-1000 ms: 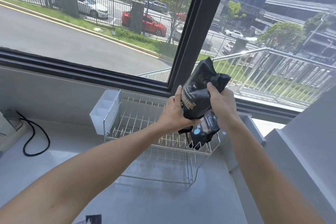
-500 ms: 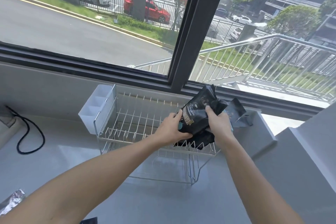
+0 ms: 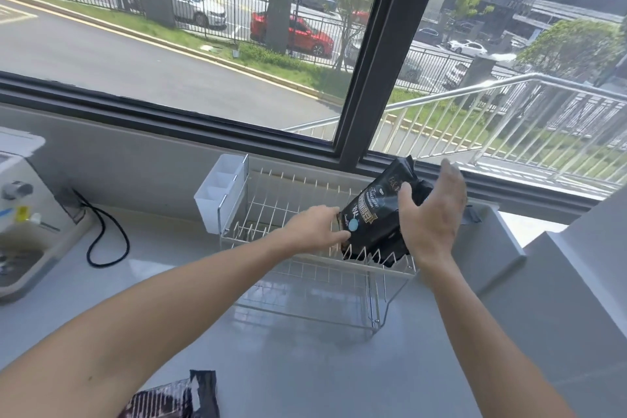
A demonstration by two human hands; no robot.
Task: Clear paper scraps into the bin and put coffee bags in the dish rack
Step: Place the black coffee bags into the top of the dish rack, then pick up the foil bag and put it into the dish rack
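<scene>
Two hands reach over the rack (image 3: 271, 214), a white wire dish rack standing on the grey counter (image 3: 305, 349) below the window (image 3: 366, 54). Black coffee bags (image 3: 373, 214) sit in the right end of the rack's upper tier, leaning upright among the tines; how many bags make up the bundle cannot be told, since they overlap. Left hand (image 3: 315, 227) touches the lower left edge of the front bag with its fingertips; whether it pinches the bag cannot be told. Right hand (image 3: 434, 217) is released, fingers spread and straight, held just beside the bags' right side, blurred. A white caddy (image 3: 217, 197) hangs on the rack's left end; its compartments show nothing inside. A dark wrapper (image 3: 176, 397) lies at the counter's near edge. A black cable (image 3: 108, 237) loops on the counter at left, beside a white appliance (image 3: 23, 207).
</scene>
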